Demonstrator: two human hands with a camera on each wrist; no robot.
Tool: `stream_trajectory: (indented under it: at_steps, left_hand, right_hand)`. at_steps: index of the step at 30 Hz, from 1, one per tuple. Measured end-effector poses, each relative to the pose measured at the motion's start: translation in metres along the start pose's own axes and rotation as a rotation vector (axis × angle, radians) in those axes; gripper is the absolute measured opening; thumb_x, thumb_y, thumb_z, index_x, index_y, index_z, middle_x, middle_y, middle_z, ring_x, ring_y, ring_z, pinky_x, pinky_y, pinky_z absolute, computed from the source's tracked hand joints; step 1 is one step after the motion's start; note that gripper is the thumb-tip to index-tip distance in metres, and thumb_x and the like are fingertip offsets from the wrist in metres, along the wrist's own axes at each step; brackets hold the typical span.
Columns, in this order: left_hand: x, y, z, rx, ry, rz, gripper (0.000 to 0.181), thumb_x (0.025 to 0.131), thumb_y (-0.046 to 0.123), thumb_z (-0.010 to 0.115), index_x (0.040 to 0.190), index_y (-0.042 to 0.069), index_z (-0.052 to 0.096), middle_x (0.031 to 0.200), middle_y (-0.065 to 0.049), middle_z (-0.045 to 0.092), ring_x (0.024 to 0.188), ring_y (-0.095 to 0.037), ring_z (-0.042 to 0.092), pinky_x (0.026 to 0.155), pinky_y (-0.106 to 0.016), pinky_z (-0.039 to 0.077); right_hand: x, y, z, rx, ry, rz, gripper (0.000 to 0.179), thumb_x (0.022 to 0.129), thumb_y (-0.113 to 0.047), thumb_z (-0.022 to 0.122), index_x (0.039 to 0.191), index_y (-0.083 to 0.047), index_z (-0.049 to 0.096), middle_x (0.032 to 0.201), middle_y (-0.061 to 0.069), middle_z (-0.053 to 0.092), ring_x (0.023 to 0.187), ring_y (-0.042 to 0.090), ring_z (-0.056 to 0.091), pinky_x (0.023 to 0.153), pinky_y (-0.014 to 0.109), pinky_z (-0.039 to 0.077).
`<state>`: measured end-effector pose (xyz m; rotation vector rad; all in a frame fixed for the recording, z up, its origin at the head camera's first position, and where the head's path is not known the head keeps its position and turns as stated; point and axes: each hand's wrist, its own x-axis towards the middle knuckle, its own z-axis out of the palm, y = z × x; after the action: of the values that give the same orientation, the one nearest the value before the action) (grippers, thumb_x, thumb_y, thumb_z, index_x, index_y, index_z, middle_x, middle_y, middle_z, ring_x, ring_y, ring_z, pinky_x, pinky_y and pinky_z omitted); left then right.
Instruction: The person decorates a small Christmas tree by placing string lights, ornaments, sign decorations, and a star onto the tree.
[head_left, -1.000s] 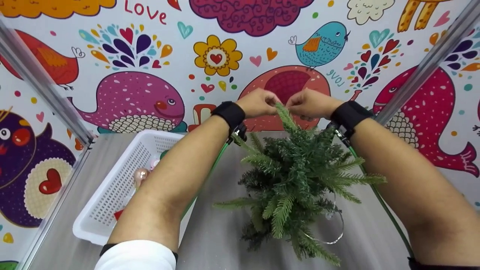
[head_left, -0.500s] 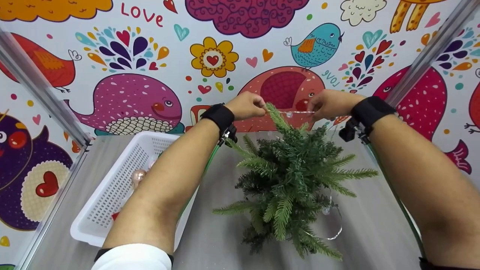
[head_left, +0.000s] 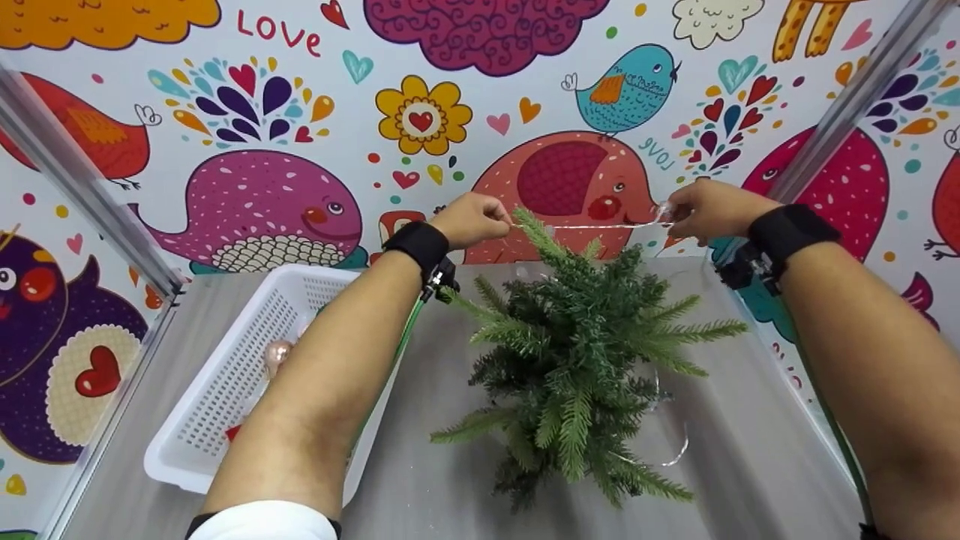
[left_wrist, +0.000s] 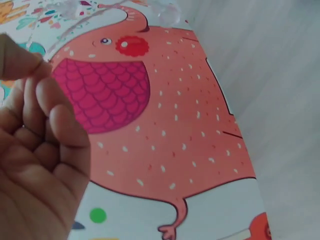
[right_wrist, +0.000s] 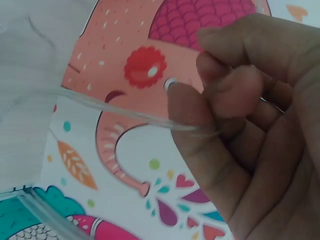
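A thin clear light string [head_left: 592, 226] with clear round bulbs stretches almost level between both hands, behind the tip of a small green Christmas tree [head_left: 585, 337]. My left hand [head_left: 471, 220] pinches one end between thumb and finger, just left of the tip. To the right, my right hand [head_left: 716, 210] pinches the string near a clear bulb [head_left: 664, 211]; the right wrist view shows the clear strand [right_wrist: 125, 112] running into its fingers. A blurred bulb [left_wrist: 167, 15] hangs at the top of the left wrist view. Another loop of string [head_left: 676, 454] lies by the tree's lower right.
A white perforated basket [head_left: 199, 401] stands on the left, holding a pinkish shiny ball [head_left: 277, 354] and a red item [head_left: 233, 433]; the left forearm covers part of it. A patterned wall [head_left: 300, 112] rises behind the grey tabletop [head_left: 435, 495], with metal frame posts at both sides.
My right hand has moved right, away from the left hand, drawing the light string out between them. The left hand has shifted slightly left and keeps its pinch. The tree stays in place.
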<state>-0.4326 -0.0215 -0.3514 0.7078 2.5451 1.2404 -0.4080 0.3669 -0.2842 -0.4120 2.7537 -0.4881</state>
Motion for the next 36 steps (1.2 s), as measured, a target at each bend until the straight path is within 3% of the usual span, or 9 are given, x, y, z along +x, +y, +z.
stream_trajectory:
  at_steps: [5,9,13,18,23,26,29,33,36]
  left_hand:
    - [-0.006,-0.011,0.000,-0.041,0.043,-0.020,0.015,0.097,0.020,0.060,0.101,0.011,0.071,0.102,-0.002,0.067,0.085,-0.017,0.050,0.078,-0.030,0.042]
    - [-0.012,-0.018,0.000,-0.076,0.068,-0.025,0.016,0.096,0.019,0.060,0.103,0.011,0.072,0.104,-0.005,0.068,0.082,-0.017,0.049,0.075,-0.029,0.041]
    - [-0.018,-0.023,-0.002,-0.102,0.080,-0.029,0.012,0.096,0.019,0.059,0.097,0.012,0.069,0.093,-0.004,0.063,0.072,-0.016,0.042,0.069,-0.029,0.036]
    - [-0.020,-0.030,-0.001,-0.135,0.092,-0.026,0.020,0.094,0.017,0.061,0.078,0.017,0.050,0.072,0.003,0.038,0.062,-0.014,0.029,0.063,-0.029,0.027]
    - [-0.024,-0.032,0.003,-0.174,0.114,-0.035,0.014,0.095,0.015,0.062,0.082,0.016,0.058,0.075,0.003,0.046,0.065,-0.015,0.034,0.064,-0.028,0.030]
    - [-0.027,-0.030,0.006,-0.214,0.123,-0.041,0.008,0.097,0.017,0.063,0.089,0.014,0.064,0.083,0.001,0.057,0.073,-0.014,0.046,0.070,-0.028,0.038]
    - [-0.027,-0.029,0.009,-0.264,0.127,-0.054,0.008,0.098,0.017,0.061,0.092,0.013,0.065,0.090,0.000,0.067,0.085,-0.013,0.062,0.079,-0.029,0.048]
    - [-0.027,-0.027,0.012,-0.342,0.128,-0.090,0.009,0.099,0.012,0.057,0.097,0.011,0.066,0.089,0.000,0.074,0.090,-0.014,0.071,0.077,-0.028,0.053]
    - [-0.027,-0.024,0.013,-0.393,0.111,-0.117,0.022,0.100,0.007,0.051,0.110,0.009,0.070,0.085,0.001,0.071,0.081,-0.013,0.068,0.068,-0.024,0.048]
  right_hand:
    - [-0.014,0.022,-0.002,0.028,0.047,0.059,0.022,0.100,-0.019,0.068,0.115,-0.003,0.068,0.115,0.017,0.064,0.103,0.029,0.057,0.074,0.032,0.057]
    - [-0.027,0.038,-0.002,0.053,0.081,0.080,0.023,0.101,-0.022,0.068,0.114,-0.003,0.069,0.118,0.018,0.065,0.107,0.031,0.056,0.078,0.032,0.056]
    - [-0.039,0.045,-0.002,0.086,0.114,0.088,0.021,0.102,-0.024,0.068,0.111,-0.005,0.069,0.110,0.014,0.066,0.100,0.030,0.057,0.076,0.032,0.055]
    - [-0.046,0.045,0.001,0.147,0.186,0.104,0.030,0.102,-0.030,0.068,0.115,-0.004,0.068,0.105,0.012,0.066,0.094,0.028,0.060,0.073,0.026,0.057]
    - [-0.048,0.037,0.001,0.299,0.259,0.101,0.038,0.101,-0.041,0.067,0.114,-0.006,0.069,0.093,0.004,0.068,0.078,0.024,0.065,0.068,0.027,0.060]
    - [-0.049,0.025,-0.003,0.417,0.216,0.085,0.044,0.100,-0.047,0.065,0.102,-0.004,0.071,0.076,0.000,0.063,0.064,0.021,0.061,0.062,0.029,0.057]
    - [-0.051,0.010,-0.010,0.505,0.127,0.057,0.049,0.102,-0.051,0.060,0.094,-0.003,0.070,0.066,0.000,0.054,0.053,0.017,0.050,0.052,0.028,0.046]
    - [-0.052,-0.014,-0.021,0.641,0.042,-0.043,0.041,0.106,-0.043,0.056,0.102,-0.005,0.073,0.067,-0.003,0.053,0.047,0.013,0.038,0.046,0.035,0.022]
    - [-0.053,-0.031,-0.026,0.762,0.001,-0.146,0.034,0.109,-0.034,0.054,0.111,-0.007,0.074,0.070,-0.004,0.057,0.045,0.013,0.033,0.050,0.039,0.015]
